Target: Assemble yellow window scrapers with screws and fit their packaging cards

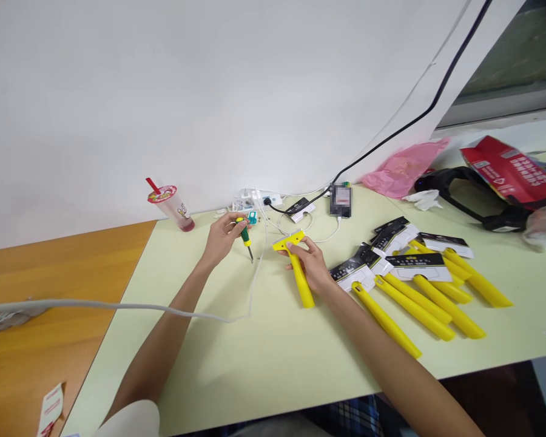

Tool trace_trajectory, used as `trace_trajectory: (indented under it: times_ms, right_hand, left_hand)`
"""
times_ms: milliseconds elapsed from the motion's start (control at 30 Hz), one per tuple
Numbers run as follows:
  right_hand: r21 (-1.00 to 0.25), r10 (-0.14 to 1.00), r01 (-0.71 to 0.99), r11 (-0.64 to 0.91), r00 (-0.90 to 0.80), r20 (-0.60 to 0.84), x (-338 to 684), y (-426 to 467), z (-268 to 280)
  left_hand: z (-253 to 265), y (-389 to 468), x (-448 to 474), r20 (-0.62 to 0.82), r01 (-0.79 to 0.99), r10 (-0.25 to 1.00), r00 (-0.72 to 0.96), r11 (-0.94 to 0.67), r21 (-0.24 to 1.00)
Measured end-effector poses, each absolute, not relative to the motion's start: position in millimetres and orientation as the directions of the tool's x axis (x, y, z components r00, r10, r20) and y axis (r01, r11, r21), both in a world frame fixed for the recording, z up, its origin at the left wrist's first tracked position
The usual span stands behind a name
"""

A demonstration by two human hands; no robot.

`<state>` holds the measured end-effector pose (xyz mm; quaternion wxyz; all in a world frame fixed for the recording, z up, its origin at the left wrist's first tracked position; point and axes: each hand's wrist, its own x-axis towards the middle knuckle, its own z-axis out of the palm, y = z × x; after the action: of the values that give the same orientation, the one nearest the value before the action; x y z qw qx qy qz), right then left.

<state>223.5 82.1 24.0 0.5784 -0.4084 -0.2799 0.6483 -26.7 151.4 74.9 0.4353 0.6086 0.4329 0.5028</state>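
Observation:
My left hand [222, 238] is closed round the handle of a small green and yellow screwdriver [244, 233], its tip pointing down above the pale tabletop. A small dark bit, perhaps a screw, shows at that tip. In my right hand [313, 264] is a yellow scraper [300, 276], its wide head turned up toward the wall and its handle toward me. The thumb lies across the scraper near its head. Screwdriver and scraper are apart. To the right of my right forearm lies a pile of several yellow scrapers [418, 297] with black and white card sleeves.
A cup with a red straw [175, 209] stands at the back left. Along the wall sit a power strip [273, 199], a loose card sleeve [299, 209] and a charging phone [341, 200]. A white cable [209, 315] crosses my left forearm. Pink plastic [404, 167] lies back right.

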Motion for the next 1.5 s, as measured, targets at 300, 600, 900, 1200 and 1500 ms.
trace_trajectory:
  times_ms: [300,600,900,1200,1500]
  right_hand:
    - [-0.824,0.976,-0.538,-0.181,0.007,-0.218,223.8,83.6,24.0]
    - [-0.830,0.980,-0.534,-0.158,0.021,-0.200,223.2,83.5,25.9]
    - [-0.811,0.981,-0.574,-0.113,0.066,-0.183,224.5,87.7,21.2]
    - [-0.783,0.982,-0.614,-0.096,0.071,-0.176,227.9,88.4,24.6]
    - [-0.780,0.983,-0.618,-0.097,0.064,-0.173,227.2,88.3,23.3]
  left_hand:
    - [82.9,151.0,-28.2,0.234,0.091,0.967,0.101,-0.244,0.966]
    - [124.9,146.6,-19.7,0.378,0.081,0.923,0.076,-0.384,0.920]
    - [176.8,141.4,29.7,0.503,-0.010,0.848,0.168,-0.508,0.861]
    - [168.9,143.9,64.1,0.475,-0.055,0.849,0.232,-0.476,0.878]
    - [161.6,146.5,63.9,0.488,-0.038,0.836,0.250,-0.495,0.868]
